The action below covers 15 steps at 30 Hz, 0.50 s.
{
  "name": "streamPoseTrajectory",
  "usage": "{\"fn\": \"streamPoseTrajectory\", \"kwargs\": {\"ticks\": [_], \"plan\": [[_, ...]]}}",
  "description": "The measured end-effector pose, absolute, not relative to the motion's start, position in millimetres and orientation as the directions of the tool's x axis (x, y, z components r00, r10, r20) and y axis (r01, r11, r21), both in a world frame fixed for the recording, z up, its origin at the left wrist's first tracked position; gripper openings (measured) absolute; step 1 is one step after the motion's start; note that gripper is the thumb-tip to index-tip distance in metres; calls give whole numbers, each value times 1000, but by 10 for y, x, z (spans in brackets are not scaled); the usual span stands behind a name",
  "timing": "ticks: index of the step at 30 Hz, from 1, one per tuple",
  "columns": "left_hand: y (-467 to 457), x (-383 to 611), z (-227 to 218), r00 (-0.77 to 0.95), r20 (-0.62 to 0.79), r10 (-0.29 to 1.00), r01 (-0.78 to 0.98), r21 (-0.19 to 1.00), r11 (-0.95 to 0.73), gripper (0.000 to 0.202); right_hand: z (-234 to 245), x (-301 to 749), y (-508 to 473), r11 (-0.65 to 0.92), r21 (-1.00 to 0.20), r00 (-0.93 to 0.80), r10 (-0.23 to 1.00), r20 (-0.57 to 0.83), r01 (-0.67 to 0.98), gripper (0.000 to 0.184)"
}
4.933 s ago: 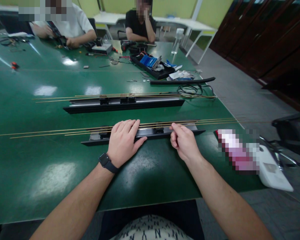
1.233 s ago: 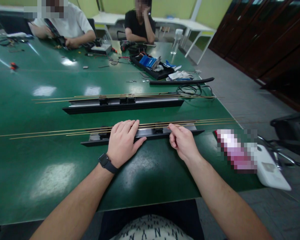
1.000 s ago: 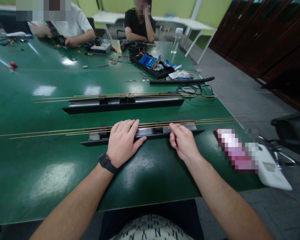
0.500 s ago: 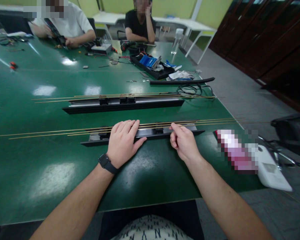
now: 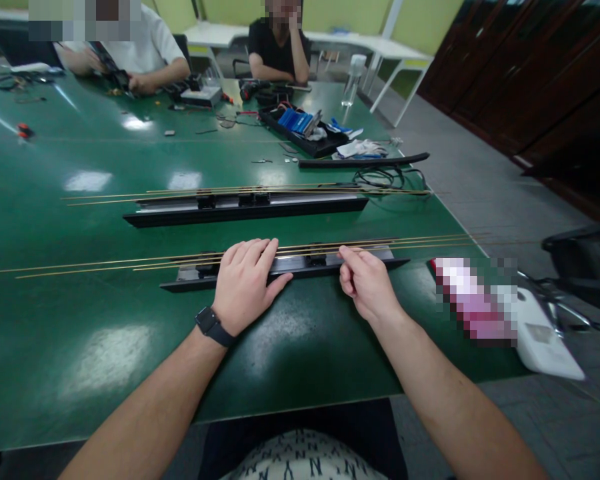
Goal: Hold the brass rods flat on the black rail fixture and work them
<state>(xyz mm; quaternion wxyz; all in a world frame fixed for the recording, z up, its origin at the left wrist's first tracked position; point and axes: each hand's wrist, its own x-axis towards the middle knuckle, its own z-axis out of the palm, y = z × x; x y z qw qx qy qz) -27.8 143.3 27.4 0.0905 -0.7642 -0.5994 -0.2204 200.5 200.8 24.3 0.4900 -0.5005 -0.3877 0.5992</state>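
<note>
A long black rail [image 5: 325, 265] lies across the green table [image 5: 105, 320] just in front of me, with several thin brass rods [image 5: 95, 265] running along it and far past both ends. My left hand [image 5: 245, 283], with a dark watch on the wrist, lies flat on the rail and rods, fingers stretched out together. My right hand [image 5: 367, 283] is closed, thumb and forefinger pinching one of the brass rods above the rail's right part.
A second black rail [image 5: 245, 208] with brass rods lies farther back. Behind it are a black tray [image 5: 305, 137] of parts, a coiled cable [image 5: 385, 178], a black strip and a clear bottle [image 5: 353, 83]. Two seated people work at the far end. A white device [image 5: 545, 340] sits at the right edge.
Nothing has visibly moved apart from tiny shifts of the right hand's pinch along the rod; the left hand stays flat on the rail.
</note>
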Motion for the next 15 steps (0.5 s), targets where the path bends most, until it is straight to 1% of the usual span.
{"fn": "streamPoseTrajectory", "kwargs": {"ticks": [7,15], "plan": [[1437,-281,287,191,434,881,962,97,-256,59,247,1991,2001,-217,-949,16,974,-227,-229,28],[1431,-283,278,183,440,879,957,126,-263,59,249,1998,2007,-209,-954,19,976,-218,-216,30]]}}
